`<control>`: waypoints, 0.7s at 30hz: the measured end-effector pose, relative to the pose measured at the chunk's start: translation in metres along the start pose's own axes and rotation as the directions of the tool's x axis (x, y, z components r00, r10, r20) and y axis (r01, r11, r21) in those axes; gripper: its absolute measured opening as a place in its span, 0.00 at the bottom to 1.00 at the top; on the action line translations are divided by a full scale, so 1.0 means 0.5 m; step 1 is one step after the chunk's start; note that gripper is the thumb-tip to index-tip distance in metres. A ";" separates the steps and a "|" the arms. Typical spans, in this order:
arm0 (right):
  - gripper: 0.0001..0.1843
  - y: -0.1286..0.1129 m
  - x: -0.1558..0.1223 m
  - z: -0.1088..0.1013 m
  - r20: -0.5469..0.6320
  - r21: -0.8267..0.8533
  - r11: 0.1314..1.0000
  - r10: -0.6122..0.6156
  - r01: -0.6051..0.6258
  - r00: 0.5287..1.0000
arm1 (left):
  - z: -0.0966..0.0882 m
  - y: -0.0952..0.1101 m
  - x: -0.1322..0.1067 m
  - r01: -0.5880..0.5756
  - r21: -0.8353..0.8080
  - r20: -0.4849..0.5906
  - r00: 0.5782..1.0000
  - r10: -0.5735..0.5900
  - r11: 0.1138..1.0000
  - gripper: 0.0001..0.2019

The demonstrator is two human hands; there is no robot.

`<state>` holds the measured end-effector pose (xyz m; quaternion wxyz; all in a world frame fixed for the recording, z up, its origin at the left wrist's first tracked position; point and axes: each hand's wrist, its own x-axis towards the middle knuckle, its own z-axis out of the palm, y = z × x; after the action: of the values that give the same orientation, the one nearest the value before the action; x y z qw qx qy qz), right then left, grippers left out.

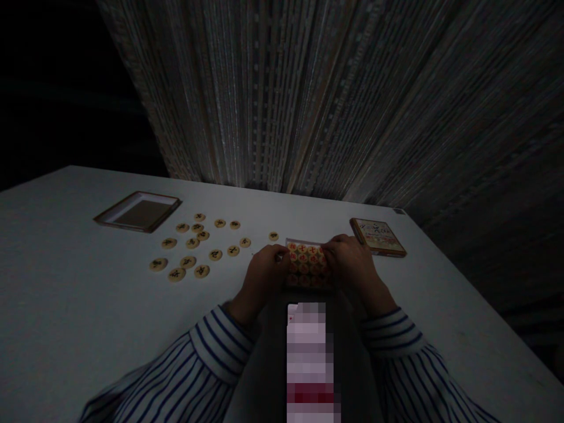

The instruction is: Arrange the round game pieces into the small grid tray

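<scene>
A small tray (300,240) stands near the table's front edge, with round red-marked Chinese chess pieces (311,258) packed in rows inside it. My left hand (265,271) grips its left side, the thumb and curled fingers at the upper left corner. On the opposite side my right hand (353,265) is closed at the tray's right edge, covering some pieces there. Both palms' undersides are hidden. Left of the tray, several loose black-marked chess pieces (215,255) lie scattered, and a single piece (274,236) rests just beyond my left hand.
An open shallow box half (152,226) sits at the back left. Toward the right lies a flat printed box lid (381,237). A lit phone (306,352), partly blurred out, is below the tray. Behind the white table (110,329) hangs a striped curtain (282,94). The light is dim.
</scene>
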<state>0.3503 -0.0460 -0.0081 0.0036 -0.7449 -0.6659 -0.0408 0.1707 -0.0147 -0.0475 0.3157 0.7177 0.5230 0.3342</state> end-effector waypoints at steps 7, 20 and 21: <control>0.16 0.000 -0.001 0.001 -0.008 -0.016 1.000 -0.005 0.005 1.000 | 0.001 -0.001 0.001 -0.001 0.008 0.001 1.000 0.001 1.000 0.11; 0.16 -0.001 -0.002 -0.002 -0.003 0.003 1.000 -0.012 0.012 1.000 | 0.000 -0.004 0.000 -0.008 -0.005 0.008 1.000 0.008 1.000 0.11; 0.16 0.000 -0.002 -0.003 -0.007 0.015 1.000 -0.015 0.015 1.000 | 0.000 -0.004 0.000 -0.008 -0.006 0.010 1.000 0.008 1.000 0.11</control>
<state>0.3502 -0.0469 -0.0067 0.0112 -0.7396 -0.6719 -0.0382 0.1698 -0.0142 -0.0491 0.3192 0.7204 0.5176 0.3335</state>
